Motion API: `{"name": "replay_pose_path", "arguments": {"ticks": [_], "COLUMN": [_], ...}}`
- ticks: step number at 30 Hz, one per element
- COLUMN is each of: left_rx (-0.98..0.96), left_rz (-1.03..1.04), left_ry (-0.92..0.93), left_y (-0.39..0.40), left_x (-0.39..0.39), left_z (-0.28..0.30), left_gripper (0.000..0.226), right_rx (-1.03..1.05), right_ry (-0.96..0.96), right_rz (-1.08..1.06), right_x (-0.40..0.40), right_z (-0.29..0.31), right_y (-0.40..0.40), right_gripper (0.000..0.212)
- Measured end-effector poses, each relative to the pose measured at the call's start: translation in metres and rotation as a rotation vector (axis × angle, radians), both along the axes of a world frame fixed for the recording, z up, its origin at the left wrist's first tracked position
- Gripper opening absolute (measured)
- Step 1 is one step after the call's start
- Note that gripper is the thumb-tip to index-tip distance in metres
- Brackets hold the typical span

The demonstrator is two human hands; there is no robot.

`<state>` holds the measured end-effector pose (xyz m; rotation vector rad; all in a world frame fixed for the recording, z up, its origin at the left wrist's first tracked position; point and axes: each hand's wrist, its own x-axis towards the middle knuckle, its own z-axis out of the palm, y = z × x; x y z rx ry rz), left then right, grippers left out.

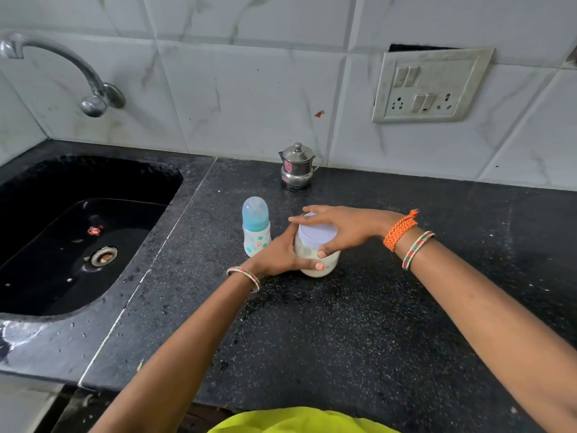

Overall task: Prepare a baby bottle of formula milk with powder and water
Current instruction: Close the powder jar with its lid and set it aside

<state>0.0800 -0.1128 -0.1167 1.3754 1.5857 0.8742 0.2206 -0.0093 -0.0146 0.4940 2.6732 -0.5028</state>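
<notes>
A clear plastic jar of white formula powder [321, 266] stands on the black counter [343, 339], closed by a pale lilac lid [317, 235]. My left hand [278, 253] wraps the jar's left side. My right hand [342, 228] lies over the lid, fingers curled around its rim. Just left of the jar stands a small baby bottle [255, 228] with a blue collar and a clear cap on, upright and untouched. A small lidded steel pot [297, 167] stands behind them near the wall.
A black sink [62, 232] with a drain is sunk into the counter at the left, below a steel tap [90, 98]. A switch and socket plate [431, 85] is mounted on the tiled wall at the right. Water droplets speckle the counter.
</notes>
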Motion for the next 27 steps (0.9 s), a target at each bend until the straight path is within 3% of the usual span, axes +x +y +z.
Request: {"name": "replay_pose_path", "arguments": {"ticks": [7,13,22,27], "left_rx": [0.036,0.039,0.132,0.132], "left_rz": [0.062,0.046,0.111,0.056], "left_ry": [-0.083,-0.159,-0.138,-0.12], "left_y": [0.005,0.005,0.003,-0.002], "left_x": [0.002,0.003,0.008,0.011], "left_z": [0.002,0.002,-0.009,0.002], "left_gripper": [0.093,0.078,0.086,0.09], "right_rx": [0.285,0.609,0.581,0.547], "right_ry": [0.241,0.319,0.505,0.498], "right_rz": [-0.045,0.156,-0.061,-0.233], "right_x": [0.011,0.002,0.004,0.005], "right_z": [-0.016,-0.017,-0.04,-0.039], "right_y": [-0.011,-0.004,-0.017,-0.031], "right_gripper": [0.06,0.073,0.065,0.06]}}
